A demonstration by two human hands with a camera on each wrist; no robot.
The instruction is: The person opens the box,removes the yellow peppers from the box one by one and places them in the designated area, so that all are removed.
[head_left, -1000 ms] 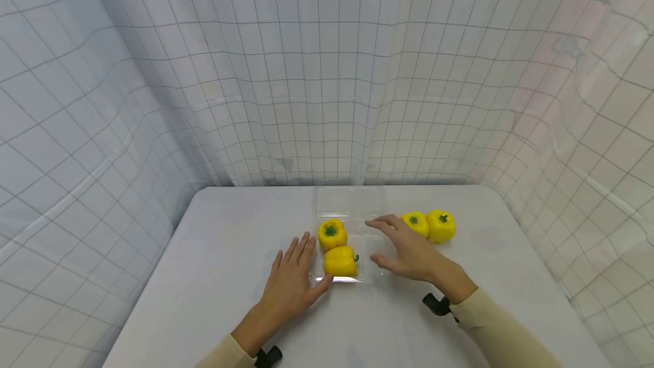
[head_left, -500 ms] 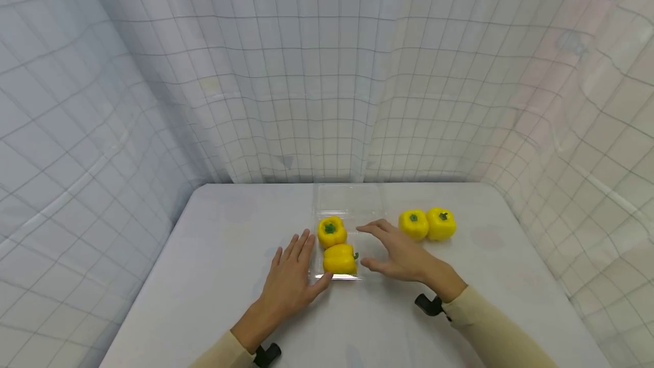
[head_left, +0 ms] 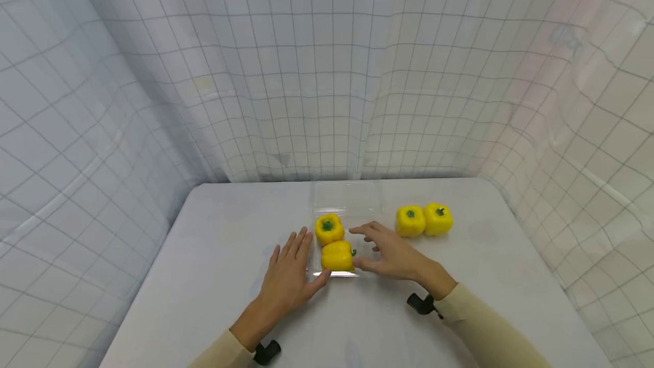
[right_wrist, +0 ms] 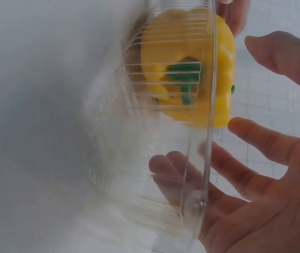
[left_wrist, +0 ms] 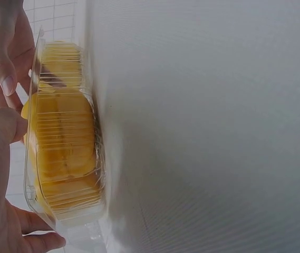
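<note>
A clear plastic clamshell box (head_left: 341, 274) holds two yellow bell peppers along its left side. The back pepper (head_left: 329, 229) stands stem up; the front pepper (head_left: 337, 257) lies on its side, its green stem pointing right. My left hand (head_left: 287, 280) rests along the box's left edge, fingers straight and thumb at the front corner. Over the box's right half is my right hand (head_left: 393, 254), fingers loosely spread and holding nothing. Through the clear wall in the right wrist view, some right fingertips (right_wrist: 165, 168) show inside the box, below the front pepper's stem (right_wrist: 185, 79).
The box's clear lid (head_left: 344, 195) lies folded back toward the rear table edge. Two more yellow peppers, a left one (head_left: 410, 221) and a right one (head_left: 437, 219), sit side by side on the white table (head_left: 219, 231). Gridded white curtains (head_left: 296, 72) enclose three sides.
My right hand has moved left from beside the loose peppers, further over the box. My left hand keeps its place at the box's edge; the peppers in the box stay where they were.
</note>
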